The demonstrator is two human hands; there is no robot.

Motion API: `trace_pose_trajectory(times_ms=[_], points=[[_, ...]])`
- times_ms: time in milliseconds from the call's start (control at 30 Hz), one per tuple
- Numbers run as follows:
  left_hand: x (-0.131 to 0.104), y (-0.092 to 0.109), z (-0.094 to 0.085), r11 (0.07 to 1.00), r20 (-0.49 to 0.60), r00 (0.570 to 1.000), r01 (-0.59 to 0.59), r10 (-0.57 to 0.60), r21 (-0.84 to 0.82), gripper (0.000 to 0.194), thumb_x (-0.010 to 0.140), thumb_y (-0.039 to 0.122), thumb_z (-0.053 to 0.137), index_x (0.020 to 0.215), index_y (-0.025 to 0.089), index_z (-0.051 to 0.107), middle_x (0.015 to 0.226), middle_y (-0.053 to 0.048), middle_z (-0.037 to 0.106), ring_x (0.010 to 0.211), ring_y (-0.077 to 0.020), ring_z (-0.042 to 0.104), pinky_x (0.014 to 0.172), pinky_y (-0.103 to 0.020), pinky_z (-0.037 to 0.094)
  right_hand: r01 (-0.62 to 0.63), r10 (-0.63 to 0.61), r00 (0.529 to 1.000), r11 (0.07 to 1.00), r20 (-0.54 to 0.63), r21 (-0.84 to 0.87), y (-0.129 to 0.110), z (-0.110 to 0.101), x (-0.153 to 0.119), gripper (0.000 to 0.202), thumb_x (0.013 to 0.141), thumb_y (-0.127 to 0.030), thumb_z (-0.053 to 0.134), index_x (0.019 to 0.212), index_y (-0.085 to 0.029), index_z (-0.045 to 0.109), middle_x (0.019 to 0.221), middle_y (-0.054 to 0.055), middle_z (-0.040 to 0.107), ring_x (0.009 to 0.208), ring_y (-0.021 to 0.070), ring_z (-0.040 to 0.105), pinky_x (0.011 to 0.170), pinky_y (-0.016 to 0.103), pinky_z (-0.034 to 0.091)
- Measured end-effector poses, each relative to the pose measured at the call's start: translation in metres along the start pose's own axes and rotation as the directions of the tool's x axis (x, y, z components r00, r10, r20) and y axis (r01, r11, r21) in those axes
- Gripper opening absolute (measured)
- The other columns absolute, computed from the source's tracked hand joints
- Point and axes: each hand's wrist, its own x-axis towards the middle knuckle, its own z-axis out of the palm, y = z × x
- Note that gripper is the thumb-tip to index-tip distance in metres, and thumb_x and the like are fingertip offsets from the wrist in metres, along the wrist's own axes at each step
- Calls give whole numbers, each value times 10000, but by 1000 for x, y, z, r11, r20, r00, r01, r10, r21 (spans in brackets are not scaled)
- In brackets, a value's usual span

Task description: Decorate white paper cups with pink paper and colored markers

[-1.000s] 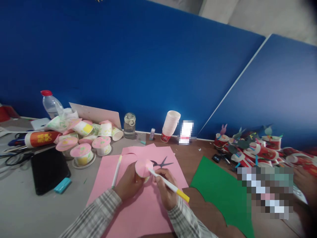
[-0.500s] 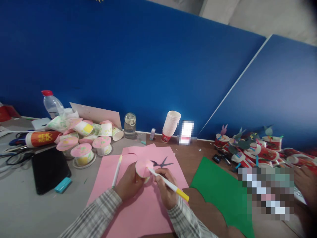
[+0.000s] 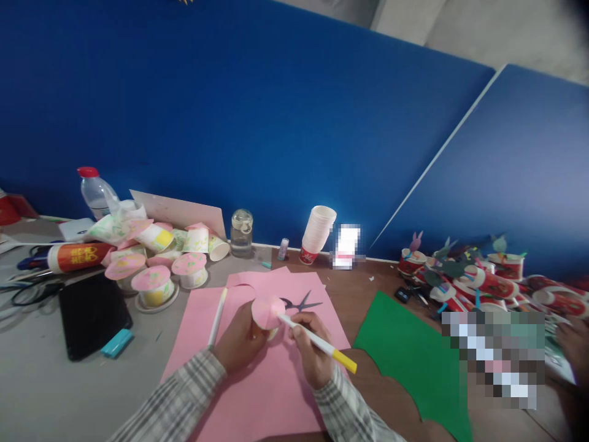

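Note:
My left hand (image 3: 242,339) is closed around a small paper cup topped with a round pink paper disc (image 3: 267,312). Between the fingers of my right hand (image 3: 313,348) is a white marker with a yellow end (image 3: 329,348), its tip at the right edge of the disc. Under both hands lie pink paper sheets (image 3: 271,396). Dark scissors (image 3: 301,305) rest open on the paper just behind the cup. Another white marker (image 3: 217,319) lies on the sheets to the left of my left hand.
Pink-topped cups (image 3: 151,285), a black tablet (image 3: 94,316) and a bottle (image 3: 94,193) are at left. Stacked cups (image 3: 317,234) and a glass jar (image 3: 242,233) stand behind. Green paper (image 3: 409,362), red cups (image 3: 494,282) and another person's hand (image 3: 575,344) are at right.
The marker in my right hand has shifted slightly right and down, its tip moving from the disc's inner area toward its edge. The other person's hand at the far right has moved.

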Motion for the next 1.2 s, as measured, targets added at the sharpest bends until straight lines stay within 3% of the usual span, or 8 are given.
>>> trace_pose_trajectory(times_ms=[733, 1200], points=[[1, 0, 1, 1000, 16, 1000, 15, -15, -1, 395, 594, 167, 606, 975, 237, 531, 925, -2, 639, 843, -197, 579, 716, -291, 509, 63, -61, 998, 997, 34, -44, -6, 1, 3, 121, 736, -249, 541, 718, -186, 644, 540, -33, 609, 451, 126, 558, 426, 193, 459], [2, 5, -1, 1000, 4, 1000, -5, 5, 13, 409, 613, 174, 609, 1003, 263, 522, 963, 1, 636, 888, -198, 576, 757, -292, 502, 18, -17, 1000, 999, 21, -46, -1, -2, 2, 135, 712, -246, 524, 692, -179, 639, 499, -40, 584, 412, 118, 530, 394, 188, 424]])
